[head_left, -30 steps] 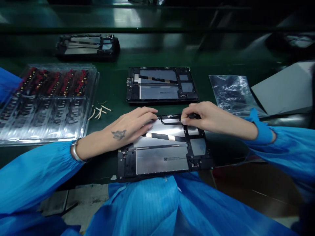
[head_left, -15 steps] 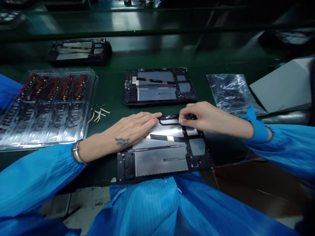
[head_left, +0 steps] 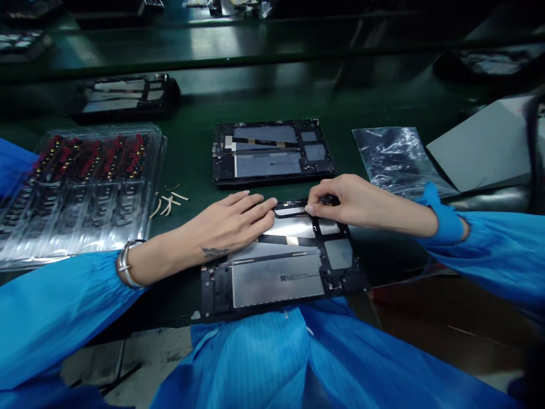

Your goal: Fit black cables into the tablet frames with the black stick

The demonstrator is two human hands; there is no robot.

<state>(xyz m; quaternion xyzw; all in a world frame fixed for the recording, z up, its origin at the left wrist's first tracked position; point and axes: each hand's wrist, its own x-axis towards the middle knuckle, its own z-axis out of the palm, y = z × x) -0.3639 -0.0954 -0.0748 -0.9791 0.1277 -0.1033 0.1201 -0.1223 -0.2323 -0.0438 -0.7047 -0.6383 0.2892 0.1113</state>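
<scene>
An opened tablet [head_left: 272, 281], its metal-backed screen and black frame exposed, lies at the bench's near edge. My left hand [head_left: 238, 224] rests palm down over its upper left part, fingers stretched out and fingertips at the far edge. My right hand [head_left: 330, 200] pinches at the far edge, right of centre, thumb and forefinger together. Between the two hands a thin black cable [head_left: 290, 215] curves along that edge, running into the right-hand pinch. Part of a dark piece shows among the right fingers, too covered to name.
A second opened tablet [head_left: 268, 162] lies just beyond. Clear plastic trays [head_left: 140, 213] of small parts stand left, beside several pale strips [head_left: 168, 204]. A clear plastic bag [head_left: 394, 162] and a grey-white sheet [head_left: 481, 147] lie right. Another device [head_left: 123, 96] sits further back.
My left hand's fingers have spread slightly. My right hand keeps its pinch at nearly the same spot on the tablet's far edge. The camera view has shifted a little.
</scene>
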